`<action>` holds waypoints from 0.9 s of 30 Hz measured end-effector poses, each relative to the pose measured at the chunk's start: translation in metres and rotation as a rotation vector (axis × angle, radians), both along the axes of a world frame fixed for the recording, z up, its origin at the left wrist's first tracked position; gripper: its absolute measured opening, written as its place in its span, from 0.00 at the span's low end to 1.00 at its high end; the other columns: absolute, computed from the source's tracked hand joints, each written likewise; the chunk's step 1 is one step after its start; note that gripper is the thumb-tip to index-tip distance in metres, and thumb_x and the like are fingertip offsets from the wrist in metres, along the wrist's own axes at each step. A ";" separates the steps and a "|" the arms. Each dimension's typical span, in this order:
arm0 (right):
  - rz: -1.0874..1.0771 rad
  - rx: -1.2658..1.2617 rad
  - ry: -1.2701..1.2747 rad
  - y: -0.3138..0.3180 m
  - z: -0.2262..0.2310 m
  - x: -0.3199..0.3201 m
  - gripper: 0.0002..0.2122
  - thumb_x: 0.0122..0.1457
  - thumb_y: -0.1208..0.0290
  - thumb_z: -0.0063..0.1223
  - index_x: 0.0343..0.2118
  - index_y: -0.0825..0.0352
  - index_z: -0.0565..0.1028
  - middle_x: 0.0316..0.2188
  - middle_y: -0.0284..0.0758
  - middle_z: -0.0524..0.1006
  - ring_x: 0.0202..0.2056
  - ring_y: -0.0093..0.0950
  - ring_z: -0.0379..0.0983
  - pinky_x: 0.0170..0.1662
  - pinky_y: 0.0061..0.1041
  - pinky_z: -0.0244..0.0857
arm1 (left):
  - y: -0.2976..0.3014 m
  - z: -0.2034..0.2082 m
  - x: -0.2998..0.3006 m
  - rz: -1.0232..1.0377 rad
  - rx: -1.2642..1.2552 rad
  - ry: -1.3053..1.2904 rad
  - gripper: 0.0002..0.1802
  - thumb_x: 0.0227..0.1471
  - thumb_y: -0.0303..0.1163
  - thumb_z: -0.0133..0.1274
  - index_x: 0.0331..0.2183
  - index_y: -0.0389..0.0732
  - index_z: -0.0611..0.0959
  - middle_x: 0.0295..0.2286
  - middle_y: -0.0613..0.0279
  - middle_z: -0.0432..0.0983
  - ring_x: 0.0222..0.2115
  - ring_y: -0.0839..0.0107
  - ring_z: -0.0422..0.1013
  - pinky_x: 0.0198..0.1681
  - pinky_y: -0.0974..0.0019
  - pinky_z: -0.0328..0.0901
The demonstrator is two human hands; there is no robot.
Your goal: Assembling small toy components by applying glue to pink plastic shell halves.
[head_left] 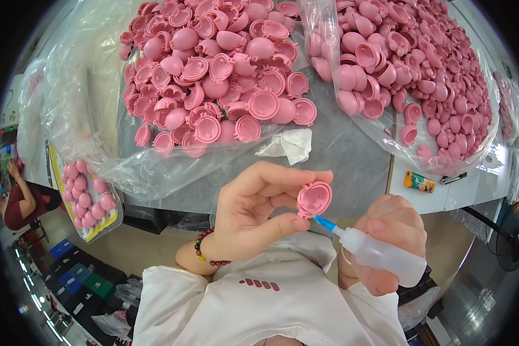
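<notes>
Between the thumb and fingers of my left hand (254, 210) is a pink plastic half-shell (315, 198), its hollow side facing me and a small hinge lug at its lower edge. My right hand (393, 239) is wrapped round a translucent white squeeze bottle (380, 254) with a blue needle tip (325, 223). The tip reaches the shell's lower rim by the lug; whether it touches cannot be made out. Beyond my hands, a heap of similar pink shells (215, 87) lies on clear plastic.
A second pile of pink parts (424, 75) fills a plastic bag at the right. A crumpled white tissue (294, 144) and an orange-and-green lighter (419, 182) lie on the table. Rounded pink pieces sit in a tray (111, 222) at the left. Another person (26, 202) is at far left.
</notes>
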State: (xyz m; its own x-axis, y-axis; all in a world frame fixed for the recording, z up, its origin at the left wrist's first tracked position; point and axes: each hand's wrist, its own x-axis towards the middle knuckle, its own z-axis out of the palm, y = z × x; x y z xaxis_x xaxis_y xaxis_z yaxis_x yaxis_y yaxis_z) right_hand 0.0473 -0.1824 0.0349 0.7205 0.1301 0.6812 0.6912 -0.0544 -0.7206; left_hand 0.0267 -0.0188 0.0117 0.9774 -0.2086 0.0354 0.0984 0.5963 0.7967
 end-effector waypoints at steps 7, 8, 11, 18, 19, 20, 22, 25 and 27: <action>-0.048 0.091 -0.037 0.000 0.000 0.002 0.29 0.50 0.44 0.38 0.26 0.75 0.70 0.12 0.29 0.60 0.12 0.19 0.52 0.13 0.18 0.38 | 0.000 0.002 0.000 -0.020 0.010 -0.025 0.23 0.38 0.20 0.55 0.38 0.29 0.65 0.40 0.33 0.63 0.40 0.64 0.67 0.43 0.68 0.62; -0.048 0.091 -0.037 -0.001 0.000 0.002 0.29 0.50 0.44 0.38 0.26 0.75 0.70 0.12 0.29 0.60 0.12 0.19 0.52 0.13 0.18 0.38 | 0.001 0.002 0.000 -0.031 0.001 -0.027 0.23 0.38 0.20 0.56 0.38 0.29 0.65 0.39 0.32 0.63 0.40 0.64 0.67 0.43 0.68 0.62; -0.024 0.000 -0.044 -0.004 -0.001 0.003 0.29 0.50 0.45 0.38 0.27 0.76 0.69 0.13 0.29 0.60 0.13 0.19 0.52 0.14 0.18 0.39 | 0.001 0.002 0.000 -0.035 0.011 -0.033 0.24 0.37 0.19 0.56 0.39 0.29 0.65 0.39 0.31 0.63 0.40 0.63 0.67 0.43 0.68 0.62; -0.008 0.038 -0.059 -0.006 -0.003 0.003 0.30 0.50 0.44 0.37 0.31 0.76 0.70 0.15 0.30 0.61 0.16 0.19 0.53 0.14 0.18 0.39 | 0.002 0.002 -0.001 -0.024 0.039 -0.057 0.24 0.36 0.19 0.57 0.38 0.29 0.66 0.39 0.31 0.63 0.40 0.62 0.67 0.42 0.66 0.63; -0.018 0.019 -0.048 -0.006 -0.002 0.003 0.30 0.50 0.44 0.37 0.31 0.76 0.70 0.15 0.30 0.60 0.16 0.19 0.53 0.14 0.18 0.38 | 0.002 0.004 -0.001 -0.006 0.046 -0.054 0.24 0.36 0.19 0.57 0.38 0.28 0.67 0.39 0.32 0.64 0.40 0.61 0.67 0.42 0.65 0.64; -0.019 0.019 -0.048 -0.006 -0.003 0.003 0.30 0.50 0.44 0.37 0.31 0.76 0.70 0.15 0.30 0.60 0.16 0.19 0.53 0.14 0.18 0.38 | 0.002 0.005 -0.002 0.012 0.053 -0.049 0.23 0.35 0.19 0.57 0.37 0.28 0.68 0.38 0.33 0.64 0.39 0.60 0.67 0.42 0.64 0.64; -0.024 -0.001 -0.049 -0.005 -0.003 0.003 0.30 0.51 0.45 0.37 0.32 0.76 0.70 0.15 0.30 0.60 0.15 0.19 0.52 0.14 0.18 0.38 | 0.004 0.004 -0.002 0.044 0.193 -0.128 0.24 0.34 0.18 0.58 0.37 0.28 0.69 0.38 0.34 0.66 0.39 0.58 0.67 0.41 0.64 0.64; -0.042 0.011 -0.057 -0.002 -0.003 0.000 0.29 0.52 0.46 0.36 0.31 0.76 0.70 0.15 0.30 0.60 0.15 0.19 0.52 0.14 0.18 0.38 | 0.008 0.004 -0.001 0.116 0.476 -0.325 0.25 0.31 0.17 0.58 0.37 0.27 0.70 0.36 0.36 0.68 0.38 0.56 0.68 0.39 0.64 0.64; -0.034 -0.014 -0.059 -0.002 -0.001 0.000 0.28 0.52 0.46 0.36 0.32 0.76 0.69 0.15 0.30 0.59 0.15 0.19 0.52 0.14 0.18 0.38 | 0.008 0.003 0.000 0.158 0.619 -0.443 0.25 0.30 0.17 0.59 0.37 0.28 0.70 0.35 0.36 0.69 0.38 0.55 0.68 0.37 0.64 0.64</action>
State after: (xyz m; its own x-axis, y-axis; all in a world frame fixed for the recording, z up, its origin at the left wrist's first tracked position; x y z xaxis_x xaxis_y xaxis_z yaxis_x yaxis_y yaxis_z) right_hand 0.0475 -0.1845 0.0338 0.6830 0.1164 0.7211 0.7303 -0.0882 -0.6775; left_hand 0.0265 -0.0104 0.0149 0.9191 -0.1772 0.3520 -0.3559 0.0104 0.9345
